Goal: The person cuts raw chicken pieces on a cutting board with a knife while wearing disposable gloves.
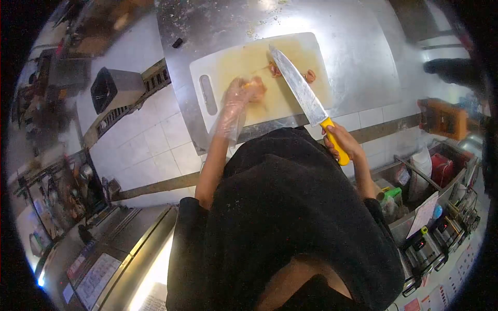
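My right hand (345,141) is closed round the yellow handle of a large kitchen knife (301,85). Its long blade points away from me, over the right part of a white cutting board (282,106) with yellowish stains. My left hand (239,93), in a clear plastic glove, is over the board's left half. Its fingers are curled on a piece of raw meat (255,89), blurred by motion. Small meat pieces lie near the blade: one piece (274,69) partly behind it, another piece (310,76) to its right.
The board rests on a steel table (358,57) with scraps at its far side. A small black object (177,43) lies left of the board. A grey bin (116,88) stands on the tiled floor at left. An orange crate (443,119) is at right, above a steel unit holding bags.
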`<state>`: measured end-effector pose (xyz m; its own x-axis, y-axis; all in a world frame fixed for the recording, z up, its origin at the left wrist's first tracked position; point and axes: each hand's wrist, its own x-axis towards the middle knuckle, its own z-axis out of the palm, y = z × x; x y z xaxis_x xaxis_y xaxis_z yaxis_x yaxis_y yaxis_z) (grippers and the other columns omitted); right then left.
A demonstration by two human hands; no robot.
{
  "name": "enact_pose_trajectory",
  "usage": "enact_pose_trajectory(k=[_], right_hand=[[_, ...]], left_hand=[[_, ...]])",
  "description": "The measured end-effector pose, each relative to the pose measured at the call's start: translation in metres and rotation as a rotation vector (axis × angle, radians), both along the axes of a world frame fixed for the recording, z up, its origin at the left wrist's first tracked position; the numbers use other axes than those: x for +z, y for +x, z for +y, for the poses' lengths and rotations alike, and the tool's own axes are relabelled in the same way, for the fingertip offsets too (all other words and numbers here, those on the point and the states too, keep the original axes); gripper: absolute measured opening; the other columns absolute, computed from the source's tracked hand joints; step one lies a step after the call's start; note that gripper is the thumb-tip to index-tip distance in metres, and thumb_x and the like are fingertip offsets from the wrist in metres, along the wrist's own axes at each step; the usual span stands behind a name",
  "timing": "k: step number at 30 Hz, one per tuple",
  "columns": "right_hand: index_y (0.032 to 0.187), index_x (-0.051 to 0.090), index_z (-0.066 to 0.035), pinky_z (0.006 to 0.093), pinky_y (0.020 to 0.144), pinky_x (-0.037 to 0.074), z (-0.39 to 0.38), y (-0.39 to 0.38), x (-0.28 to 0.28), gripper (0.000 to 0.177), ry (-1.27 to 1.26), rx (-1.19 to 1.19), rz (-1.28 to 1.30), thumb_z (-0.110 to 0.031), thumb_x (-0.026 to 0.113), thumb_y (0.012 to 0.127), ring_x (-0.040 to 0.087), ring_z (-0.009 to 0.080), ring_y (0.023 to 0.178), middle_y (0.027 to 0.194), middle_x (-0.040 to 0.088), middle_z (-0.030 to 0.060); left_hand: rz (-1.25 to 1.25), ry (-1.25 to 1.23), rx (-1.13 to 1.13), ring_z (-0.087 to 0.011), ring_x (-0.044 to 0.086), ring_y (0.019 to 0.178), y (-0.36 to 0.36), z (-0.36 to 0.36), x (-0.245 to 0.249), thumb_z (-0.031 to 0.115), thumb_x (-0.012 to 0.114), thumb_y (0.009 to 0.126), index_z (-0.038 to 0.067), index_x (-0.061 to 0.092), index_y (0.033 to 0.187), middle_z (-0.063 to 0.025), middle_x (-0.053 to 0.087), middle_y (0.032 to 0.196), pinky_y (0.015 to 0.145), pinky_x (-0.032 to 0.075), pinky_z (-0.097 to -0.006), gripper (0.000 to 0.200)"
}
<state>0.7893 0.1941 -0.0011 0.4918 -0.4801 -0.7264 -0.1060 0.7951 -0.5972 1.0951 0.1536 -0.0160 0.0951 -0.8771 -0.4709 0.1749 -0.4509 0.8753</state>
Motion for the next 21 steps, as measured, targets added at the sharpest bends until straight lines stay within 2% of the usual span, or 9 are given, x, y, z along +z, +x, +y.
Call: enact_pose_trajectory(k=[2, 4, 7, 8, 10, 11, 14, 17, 21], right_hand=[[0.092, 0.042, -0.006, 0.0208, 0.029, 0.034, 0.001, 0.003, 0.002, 0.028, -0.024, -0.003, 0.018, -0.035, 0.043, 0.09, 0.038, 0.0075, 0.033, 0.054, 0.043, 0.0008], [0.093, 0.043, -0.006, 0.0194, 0.029, 0.033, 0.001, 0.006, 0.0, 0.028, -0.055, -0.012, 0.033, -0.034, 0.044, 0.09, 0.037, 0.0063, 0.033, 0.055, 0.043, 0.0], [0.096, 0.043, -0.004, 0.0278, 0.034, 0.039, -0.002, 0.022, 0.001, 0.028, -0.234, 0.079, 0.235, -0.031, 0.045, 0.09, 0.046, 0.0163, 0.037, 0.058, 0.05, 0.0069], [0.097, 0.043, -0.003, 0.0318, 0.038, 0.04, 0.001, 0.027, -0.006, 0.028, -0.433, 0.111, 0.307, -0.031, 0.045, 0.09, 0.049, 0.0223, 0.041, 0.061, 0.052, 0.0111], [0.099, 0.042, -0.002, 0.04, 0.045, 0.043, 0.01, 0.04, -0.019, 0.029, -0.824, 0.182, 0.449, -0.029, 0.046, 0.09, 0.055, 0.0344, 0.05, 0.067, 0.057, 0.0197], [0.1, 0.04, -0.001, 0.0482, 0.055, 0.041, 0.014, 0.047, -0.013, 0.031, -0.871, 0.254, 0.568, -0.029, 0.046, 0.09, 0.055, 0.0458, 0.066, 0.074, 0.056, 0.0285], [0.099, 0.039, -0.002, 0.0493, 0.054, 0.041, 0.022, 0.059, -0.02, 0.028, -0.84, 0.352, 0.622, -0.028, 0.046, 0.09, 0.054, 0.0457, 0.066, 0.069, 0.056, 0.0277], [0.095, 0.037, -0.003, 0.0502, 0.053, 0.04, 0.024, 0.07, -0.018, 0.026, -0.864, 0.365, 0.661, -0.027, 0.046, 0.09, 0.055, 0.0446, 0.063, 0.064, 0.055, 0.0263], [0.093, 0.037, -0.004, 0.0498, 0.052, 0.041, 0.025, 0.078, -0.02, 0.025, -0.819, 0.393, 0.681, -0.026, 0.047, 0.089, 0.055, 0.044, 0.061, 0.063, 0.055, 0.0255]], left_hand=[[0.071, -0.055, 0.046, -0.0137, 0.061, 0.075, 0.004, -0.008, 0.002, 0.023, 0.066, 0.079, 0.0, 0.049, 0.093, -0.0092, 0.061, 0.085, 0.061, 0.049, -0.0224, 0.032], [0.027, -0.011, 0.064, -0.0118, 0.06, 0.073, 0.005, -0.01, -0.025, 0.022, 0.066, 0.079, 0.0, 0.049, 0.093, -0.0081, 0.061, 0.083, 0.061, 0.049, -0.0223, 0.031], [-0.032, -0.001, 0.03, -0.0084, 0.057, 0.07, 0.013, 0.005, -0.063, 0.021, 0.065, 0.08, 0.0, 0.048, 0.096, -0.0064, 0.06, 0.081, 0.059, 0.047, -0.0206, 0.031], [-0.05, -0.006, 0.005, -0.0073, 0.056, 0.069, 0.015, 0.009, -0.071, 0.02, 0.064, 0.081, 0.0, 0.047, 0.098, -0.0059, 0.06, 0.081, 0.058, 0.046, -0.0198, 0.032], [-0.011, -0.025, -0.025, -0.0056, 0.053, 0.067, 0.01, 0.014, -0.051, 0.019, 0.062, 0.083, 0.0, 0.047, 0.101, -0.0039, 0.059, 0.082, 0.056, 0.044, -0.0183, 0.03], [0.008, -0.033, -0.033, -0.0047, 0.052, 0.066, 0.007, 0.017, -0.038, 0.018, 0.061, 0.083, 0.0, 0.047, 0.102, -0.003, 0.059, 0.083, 0.054, 0.042, -0.0175, 0.03], [0.029, -0.162, 0.206, -0.0039, 0.05, 0.065, -0.014, 0.025, -0.022, 0.017, 0.058, 0.085, 0.002, 0.049, 0.101, -0.0004, 0.058, 0.082, 0.053, 0.039, -0.0169, 0.023], [-0.06, -0.121, 0.219, -0.0034, 0.049, 0.068, -0.021, 0.024, -0.014, 0.017, 0.054, 0.087, 0.004, 0.052, 0.1, -0.0007, 0.059, 0.082, 0.054, 0.039, -0.0177, 0.019], [-0.178, -0.066, 0.106, -0.007, 0.055, 0.079, -0.012, 0.024, -0.035, 0.019, 0.058, 0.086, 0.006, 0.048, 0.108, -0.0035, 0.06, 0.095, 0.06, 0.043, -0.0197, 0.028]])
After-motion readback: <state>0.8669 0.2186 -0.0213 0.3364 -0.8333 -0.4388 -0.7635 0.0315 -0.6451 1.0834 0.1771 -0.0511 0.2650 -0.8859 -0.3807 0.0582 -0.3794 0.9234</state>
